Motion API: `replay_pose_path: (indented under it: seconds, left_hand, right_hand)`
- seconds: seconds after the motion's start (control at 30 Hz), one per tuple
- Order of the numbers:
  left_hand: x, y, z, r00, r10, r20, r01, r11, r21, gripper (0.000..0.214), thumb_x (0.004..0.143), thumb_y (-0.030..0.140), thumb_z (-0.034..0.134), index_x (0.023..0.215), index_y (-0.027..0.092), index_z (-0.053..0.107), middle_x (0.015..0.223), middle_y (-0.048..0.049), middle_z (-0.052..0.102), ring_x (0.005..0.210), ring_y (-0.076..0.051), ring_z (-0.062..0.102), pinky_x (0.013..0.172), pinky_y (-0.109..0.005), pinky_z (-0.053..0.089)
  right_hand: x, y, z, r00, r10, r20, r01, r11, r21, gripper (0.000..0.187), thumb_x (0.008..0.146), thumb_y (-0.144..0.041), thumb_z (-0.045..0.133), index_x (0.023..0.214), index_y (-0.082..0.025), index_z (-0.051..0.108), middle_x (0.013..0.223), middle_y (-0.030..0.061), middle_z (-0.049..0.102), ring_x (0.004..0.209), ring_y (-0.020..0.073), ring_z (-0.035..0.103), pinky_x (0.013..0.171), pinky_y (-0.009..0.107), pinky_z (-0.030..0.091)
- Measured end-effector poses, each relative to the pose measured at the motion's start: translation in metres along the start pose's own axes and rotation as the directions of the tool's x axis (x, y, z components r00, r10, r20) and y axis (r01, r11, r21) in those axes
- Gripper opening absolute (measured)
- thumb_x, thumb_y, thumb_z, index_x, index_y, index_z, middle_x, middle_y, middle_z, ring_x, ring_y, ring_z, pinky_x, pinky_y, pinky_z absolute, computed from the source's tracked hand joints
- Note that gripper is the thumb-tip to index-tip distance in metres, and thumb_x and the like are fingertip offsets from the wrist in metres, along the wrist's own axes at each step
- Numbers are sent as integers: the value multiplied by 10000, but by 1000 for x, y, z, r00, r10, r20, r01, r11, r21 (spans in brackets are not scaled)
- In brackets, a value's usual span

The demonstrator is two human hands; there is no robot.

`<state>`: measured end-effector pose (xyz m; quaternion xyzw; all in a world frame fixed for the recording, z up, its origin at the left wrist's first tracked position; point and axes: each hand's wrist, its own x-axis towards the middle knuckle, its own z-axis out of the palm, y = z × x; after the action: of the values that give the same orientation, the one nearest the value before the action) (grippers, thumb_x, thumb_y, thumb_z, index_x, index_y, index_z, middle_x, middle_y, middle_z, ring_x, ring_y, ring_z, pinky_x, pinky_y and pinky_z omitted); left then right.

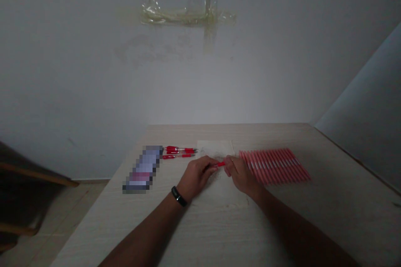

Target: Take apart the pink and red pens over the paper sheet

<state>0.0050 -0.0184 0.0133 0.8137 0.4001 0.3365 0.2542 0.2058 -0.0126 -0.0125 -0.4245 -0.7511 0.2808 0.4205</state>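
- At the far left, a dark wooden frame stands beside the table, its exact kind being hard to tell in the shadow.
- On the table's left side, a rectangular packet is laid at a slant, its surface pixelated beyond reading.
- Just right of it, a small group of red pens is laid lengthwise, close together.
- High on the wall behind, clear adhesive tape is stuck in crossing strips.
- The left hand, with a black wristband on its wrist, is held over a pale paper sheet, its fingers closed narrowly on a small red pen part.
- That part is mostly hidden and is located between the two hands. It is judged light, stiff and smooth, so it may slip and is best taken by its barrel between the fingertips.
- The right hand is curled close against it, though whether its fingers grip it cannot be told.
- To the right, a row of red-and-white pen tubes is laid side by side at a slant, just beside the right hand.
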Motion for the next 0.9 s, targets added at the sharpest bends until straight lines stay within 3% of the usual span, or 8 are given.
replay_pose_path:
  seconds: [0.17, 0.4, 0.57, 0.67, 0.9]
  left_hand:
    - [-1, 4, -3, 999, 0, 33, 2, 999, -50, 237, 981, 337, 526, 997, 180, 703, 873, -49, 713, 786, -162, 632, 720, -251, 440]
    - [0, 5, -3, 994, -35, 104, 45, 995, -95, 331, 1022, 349, 439, 1035, 161, 711, 676, -5, 655, 591, -118, 574, 610, -220, 416]
    - [2, 0, -5, 1000, 14, 27, -14, 1000, 23, 238, 986, 332, 536, 1039, 181, 713, 888, -40, 718, 755, -142, 616, 698, -236, 432]
    - [2, -4, -5, 1000, 18, -14, -16, 995, 103, 203, 960, 333, 588, 1007, 185, 719, 878, -39, 712, 764, -151, 610, 707, -249, 429]
    - [2, -10, -5, 999, -2, -52, 11, 985, 170, 170, 926, 307, 647, 1024, 202, 739, 908, -47, 720, 810, -165, 629, 734, -265, 445]
  right_hand:
    - [0, -3, -2, 999, -44, 2, 44, 998, -39, 492, 1059, -459, 281, 657, -215, 423, 630, -4, 482, 606, 143, 456, 609, 286, 336]
    - [0, -1, -5, 994, -96, 42, 99, 994, -51, 435, 1060, -414, 319, 708, -206, 467, 699, 0, 510, 653, 141, 475, 634, 280, 353]
    - [7, 5, -14, 988, -137, 73, 138, 990, -9, 404, 1045, -405, 403, 727, -194, 537, 741, 7, 537, 743, 153, 522, 717, 292, 384]
    - [11, 10, -20, 985, -166, 48, 168, 985, -30, 329, 1001, -406, 524, 752, -195, 569, 745, 9, 562, 762, 165, 529, 726, 303, 385]
    - [13, 15, -25, 973, -214, 85, 220, 973, -74, 253, 1001, -340, 544, 797, -200, 597, 785, 23, 598, 800, 177, 548, 759, 326, 398]
